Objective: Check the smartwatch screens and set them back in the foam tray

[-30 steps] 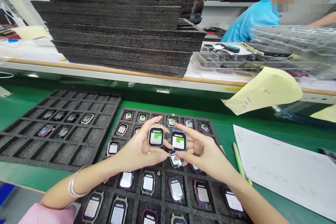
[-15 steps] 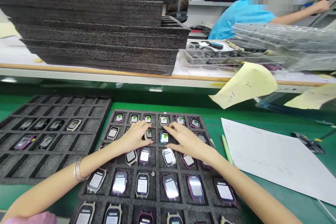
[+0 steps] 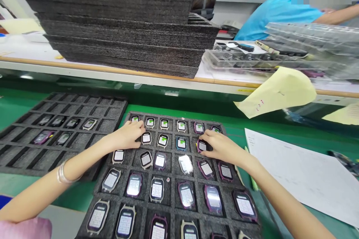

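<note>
A black foam tray (image 3: 172, 173) holds rows of smartwatches, most with lit screens. My right hand (image 3: 223, 147) is at a purple-framed smartwatch (image 3: 202, 145) in the second row, fingers at its upper edge and thumb at its lower edge. Over the left end of the same row lies my left hand (image 3: 126, 136), its fingers and thumb apart, covering the pocket beneath. Just right of its fingertips sits a pale-framed smartwatch (image 3: 146, 138). A blue-framed smartwatch (image 3: 181, 143) rests between the hands. I see nothing lifted from the tray.
A second foam tray (image 3: 81, 140) with several watches lies to the left. On the right are a white board (image 3: 297, 171) and a green pen (image 3: 254, 183). Stacked foam trays (image 3: 120, 30) and clear plastic boxes (image 3: 238, 61) stand on the shelf; a co-worker in blue (image 3: 276, 16) is behind.
My hands have moved apart, the left one leftward and the right one rightward, uncovering the middle watches of the second row. The whole view has shifted slightly.
</note>
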Tool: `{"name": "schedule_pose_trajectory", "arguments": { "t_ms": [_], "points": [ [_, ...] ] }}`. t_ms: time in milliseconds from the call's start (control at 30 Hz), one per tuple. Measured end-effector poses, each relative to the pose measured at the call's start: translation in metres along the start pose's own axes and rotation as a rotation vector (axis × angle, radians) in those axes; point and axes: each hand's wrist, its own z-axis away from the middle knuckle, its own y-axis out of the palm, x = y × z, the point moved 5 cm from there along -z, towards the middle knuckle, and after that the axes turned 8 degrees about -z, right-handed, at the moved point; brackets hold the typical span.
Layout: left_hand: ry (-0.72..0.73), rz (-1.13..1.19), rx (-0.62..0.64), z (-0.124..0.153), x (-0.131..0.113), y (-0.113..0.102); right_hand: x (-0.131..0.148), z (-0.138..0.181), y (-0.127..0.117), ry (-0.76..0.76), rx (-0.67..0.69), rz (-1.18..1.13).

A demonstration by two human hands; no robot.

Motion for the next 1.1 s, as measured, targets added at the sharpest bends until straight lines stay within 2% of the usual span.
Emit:
{"name": "schedule_pose_trajectory", "arguments": {
  "t_ms": [133, 233, 400, 533, 633, 700, 800, 867, 967, 1100],
  "points": [
    [-0.059, 0.006, -0.029, -0.007, -0.008, 0.008, -0.001, -0.002, 0.002, 0.044, -0.090, -0.127],
    [-0.095, 0.088, -0.082, -0.011, -0.008, 0.012, -0.005, 0.003, 0.002, 0.085, -0.159, -0.309],
    [-0.130, 0.372, -0.192, -0.008, 0.003, 0.014, -0.008, 0.008, -0.003, 0.181, -0.274, -0.758],
    [-0.107, 0.682, -0.220, -0.006, -0.003, 0.009, 0.009, 0.006, -0.007, 0.168, -0.297, -1.099],
    [-0.042, 1.022, -0.230, -0.006, -0.022, -0.008, 0.032, 0.002, -0.009, 0.136, -0.283, -1.291],
    [-0.002, 1.431, -0.239, -0.006, -0.037, -0.024, 0.049, -0.001, -0.011, 0.107, -0.266, -1.492],
    [0.011, 1.881, -0.146, -0.007, -0.061, -0.039, 0.073, -0.007, -0.015, 0.055, -0.283, -1.749],
    [0.016, 2.017, -0.094, -0.008, -0.074, -0.043, 0.084, -0.008, -0.019, 0.028, -0.343, -1.755],
    [0.015, 2.154, -0.082, -0.009, -0.082, -0.041, 0.091, -0.007, -0.023, -0.009, -0.439, -1.674],
    [-0.091, 2.188, -0.081, -0.009, -0.082, -0.028, 0.090, -0.005, -0.019, 0.009, -0.437, -1.648]
  ]
}}
